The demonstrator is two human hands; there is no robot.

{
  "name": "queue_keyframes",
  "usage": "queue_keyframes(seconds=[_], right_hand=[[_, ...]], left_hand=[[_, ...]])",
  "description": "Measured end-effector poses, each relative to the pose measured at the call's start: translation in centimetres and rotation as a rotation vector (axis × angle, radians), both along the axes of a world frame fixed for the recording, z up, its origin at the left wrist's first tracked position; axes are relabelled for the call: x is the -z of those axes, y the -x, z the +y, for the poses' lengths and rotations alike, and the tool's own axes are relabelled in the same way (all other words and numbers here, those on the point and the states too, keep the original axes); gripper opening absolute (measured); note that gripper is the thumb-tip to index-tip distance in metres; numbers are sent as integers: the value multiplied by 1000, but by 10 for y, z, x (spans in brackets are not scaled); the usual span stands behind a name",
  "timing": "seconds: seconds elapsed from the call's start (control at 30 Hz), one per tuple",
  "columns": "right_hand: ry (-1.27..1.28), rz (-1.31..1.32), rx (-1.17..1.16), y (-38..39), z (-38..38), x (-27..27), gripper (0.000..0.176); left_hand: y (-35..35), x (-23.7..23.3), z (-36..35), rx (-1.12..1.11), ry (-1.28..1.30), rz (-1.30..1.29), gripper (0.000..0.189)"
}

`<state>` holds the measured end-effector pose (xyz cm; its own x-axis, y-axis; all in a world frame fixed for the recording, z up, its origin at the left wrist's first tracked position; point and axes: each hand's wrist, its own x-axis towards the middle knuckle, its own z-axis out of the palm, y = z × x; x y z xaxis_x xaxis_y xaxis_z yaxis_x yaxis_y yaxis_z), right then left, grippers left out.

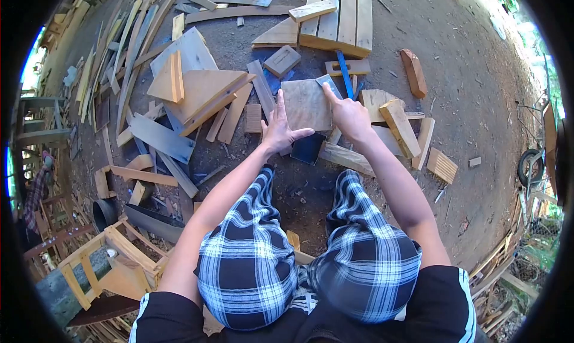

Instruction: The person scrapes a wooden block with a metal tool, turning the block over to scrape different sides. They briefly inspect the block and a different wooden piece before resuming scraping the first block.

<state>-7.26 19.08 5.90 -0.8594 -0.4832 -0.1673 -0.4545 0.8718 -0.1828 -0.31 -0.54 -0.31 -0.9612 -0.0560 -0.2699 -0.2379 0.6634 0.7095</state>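
A square light wooden board (304,104) lies in front of me, between my two hands. My left hand (280,127) rests at its left edge and lower corner, thumb and index finger spread apart, holding nothing. At the board's upper right, my right hand (348,111) points with its index finger onto a small greyish flat piece (329,84); its other fingers are curled, and whether they hold anything is hidden. Just below the board stands a dark square container (308,148). A blue strip-like tool (344,74) lies to the right of the board.
Wood offcuts (161,138) are scattered at the left, with long thin strips (134,44) behind them. A slatted wooden piece (339,20) lies at the top. Blocks (399,127) lie on the right. A small wooden frame (128,253) stands at lower left.
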Motion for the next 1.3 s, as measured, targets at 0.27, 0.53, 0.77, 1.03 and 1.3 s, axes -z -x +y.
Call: queue_keyframes(seconds=[0.27, 0.53, 0.77, 1.03, 1.3], right_hand=[[-126, -146, -45, -64, 29, -28, 75], [36, 8, 12, -7, 6, -3, 70], [-73, -120, -53, -62, 30, -25, 76], [-15, 11, 11, -17, 8, -7, 67], [-45, -59, -52, -55, 29, -15, 72]], left_hand=[[1, -2, 3, -26, 13, -29, 142], [2, -8, 2, -17, -26, 18, 142], [-1, -5, 3, -33, -14, -4, 142], [3, -1, 0, -17, -22, 11, 141], [0, 2, 1, -6, -13, 52, 141]])
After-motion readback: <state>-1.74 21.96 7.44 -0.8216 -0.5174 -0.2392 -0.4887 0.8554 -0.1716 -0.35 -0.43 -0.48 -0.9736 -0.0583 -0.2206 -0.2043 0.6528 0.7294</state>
